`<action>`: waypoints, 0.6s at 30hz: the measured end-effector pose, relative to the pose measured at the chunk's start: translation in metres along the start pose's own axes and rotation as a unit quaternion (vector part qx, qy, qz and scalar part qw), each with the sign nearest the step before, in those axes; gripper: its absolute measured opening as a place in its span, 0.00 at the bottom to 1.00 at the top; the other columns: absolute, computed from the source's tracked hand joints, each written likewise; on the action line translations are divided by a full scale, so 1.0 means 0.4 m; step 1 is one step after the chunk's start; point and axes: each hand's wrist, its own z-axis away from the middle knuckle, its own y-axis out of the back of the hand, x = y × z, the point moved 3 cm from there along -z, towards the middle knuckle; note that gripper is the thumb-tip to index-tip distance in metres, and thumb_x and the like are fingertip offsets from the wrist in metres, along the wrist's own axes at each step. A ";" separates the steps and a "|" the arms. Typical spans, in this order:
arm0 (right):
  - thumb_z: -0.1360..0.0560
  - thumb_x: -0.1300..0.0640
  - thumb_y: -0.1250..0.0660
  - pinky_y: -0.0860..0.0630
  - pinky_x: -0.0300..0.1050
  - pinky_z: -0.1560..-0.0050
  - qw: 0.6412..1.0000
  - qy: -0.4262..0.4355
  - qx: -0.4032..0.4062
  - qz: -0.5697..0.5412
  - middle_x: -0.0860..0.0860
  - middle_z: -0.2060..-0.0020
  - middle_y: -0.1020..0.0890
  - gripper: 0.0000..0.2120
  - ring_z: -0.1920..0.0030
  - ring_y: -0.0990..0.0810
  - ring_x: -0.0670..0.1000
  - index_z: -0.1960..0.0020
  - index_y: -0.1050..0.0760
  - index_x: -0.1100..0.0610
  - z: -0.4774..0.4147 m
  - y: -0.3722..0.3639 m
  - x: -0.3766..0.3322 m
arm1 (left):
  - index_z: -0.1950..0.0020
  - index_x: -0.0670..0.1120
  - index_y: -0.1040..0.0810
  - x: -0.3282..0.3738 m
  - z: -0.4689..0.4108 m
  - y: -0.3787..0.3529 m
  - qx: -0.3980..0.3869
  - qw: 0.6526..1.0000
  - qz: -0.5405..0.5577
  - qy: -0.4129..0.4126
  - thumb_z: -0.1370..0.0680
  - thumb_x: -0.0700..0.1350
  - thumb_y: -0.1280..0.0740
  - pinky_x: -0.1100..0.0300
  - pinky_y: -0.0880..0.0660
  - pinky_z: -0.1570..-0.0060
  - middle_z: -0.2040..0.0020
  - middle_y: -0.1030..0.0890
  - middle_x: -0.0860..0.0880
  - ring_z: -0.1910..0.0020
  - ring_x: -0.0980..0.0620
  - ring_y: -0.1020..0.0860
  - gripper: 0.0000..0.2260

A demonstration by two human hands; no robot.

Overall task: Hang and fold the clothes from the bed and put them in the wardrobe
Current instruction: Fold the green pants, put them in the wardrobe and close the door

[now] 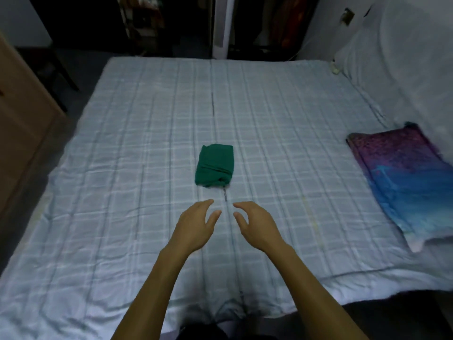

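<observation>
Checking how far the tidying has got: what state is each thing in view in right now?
Green garment: folded small, lying mid-bed, untouched.
Left hand: open, empty, just short of the garment.
Right hand: open, empty, beside the left.
Pillow: lying flat at the bed's right edge.
Bed sheet: spread out, slightly wrinkled.

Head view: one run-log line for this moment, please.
left hand: open | right hand: open | green garment: folded, on bed, untouched

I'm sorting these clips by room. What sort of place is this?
A bedroom, most likely: a bed under a checked sheet, a folded green garment on it, and a dark open wardrobe beyond.
</observation>
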 end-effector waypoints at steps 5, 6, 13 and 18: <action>0.20 0.51 0.41 0.33 0.41 0.36 0.999 -0.025 -0.043 0.012 0.52 0.35 0.25 0.18 0.36 0.27 0.51 0.32 0.29 0.55 -0.140 -0.056 -0.006 | 0.27 0.47 0.35 -0.077 -0.126 0.005 -0.029 0.999 0.014 0.023 0.20 0.57 0.43 0.59 0.39 0.33 0.29 0.31 0.47 0.31 0.49 0.32 0.24; 0.20 0.51 0.41 0.33 0.41 0.36 0.998 -0.026 -0.053 0.011 0.52 0.35 0.25 0.18 0.36 0.27 0.51 0.32 0.29 0.55 -0.168 -0.073 -0.008 | 0.27 0.46 0.35 -0.092 -0.148 0.006 -0.035 0.999 0.017 0.030 0.20 0.56 0.43 0.59 0.39 0.34 0.29 0.31 0.46 0.32 0.49 0.32 0.24; 0.20 0.53 0.41 0.32 0.42 0.38 0.993 -0.039 -0.109 0.013 0.53 0.35 0.25 0.17 0.38 0.26 0.52 0.33 0.28 0.56 -0.396 -0.171 0.044 | 0.28 0.46 0.34 -0.193 -0.343 -0.022 -0.060 0.996 -0.014 0.068 0.20 0.55 0.43 0.52 0.39 0.31 0.31 0.29 0.45 0.33 0.48 0.30 0.23; 0.20 0.53 0.42 0.32 0.42 0.39 0.984 -0.085 -0.155 0.005 0.53 0.35 0.25 0.17 0.38 0.26 0.52 0.32 0.28 0.55 -0.547 -0.264 0.149 | 0.28 0.46 0.33 -0.249 -0.486 -0.098 -0.103 0.990 -0.020 0.098 0.21 0.59 0.47 0.50 0.38 0.32 0.32 0.28 0.46 0.34 0.48 0.30 0.26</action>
